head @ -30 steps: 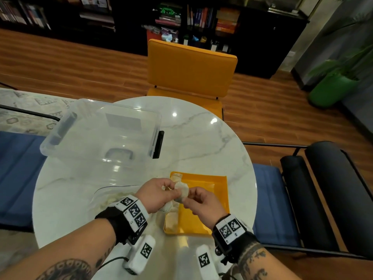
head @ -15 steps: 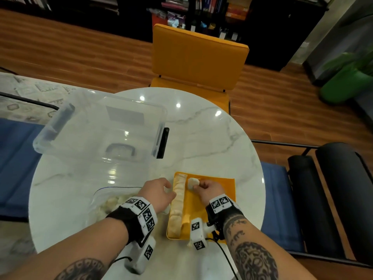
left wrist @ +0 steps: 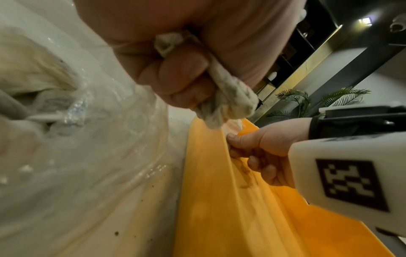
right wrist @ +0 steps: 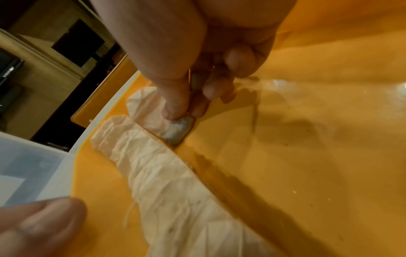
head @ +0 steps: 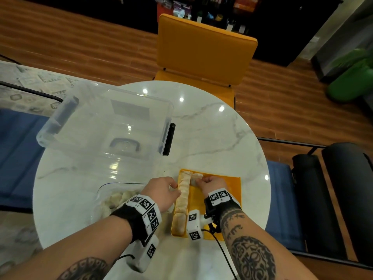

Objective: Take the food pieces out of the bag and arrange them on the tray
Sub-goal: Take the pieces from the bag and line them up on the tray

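A pale, wrinkled food piece lies at the far end of the yellow tray, touching the tray floor and lying just beside the head of a row of food pieces that runs along the tray's left wall. The right hand pinches this piece between thumb and curled fingers, knuckles up, inside the tray's far left corner. The tray sits near the bench's near right edge, its long side pointing away from the person.

The left hand hovers just outside the tray's left wall, fingers curled tightly round a second food piece whose crumpled end sticks out below the fist, just above the tray rim. Beside that hand, toward the near left edge of the bench, lies a clear plastic bag with more pale pieces inside it.

The round marble bench also carries a large transparent storage bin on its far left part, overhanging the edge, with a dark latch on its right side. Both wrists wear black bands with checkered marker tags. A yellow chair stands at the far edge of the bench, and a green pot sits on the wooden floor to the far right.
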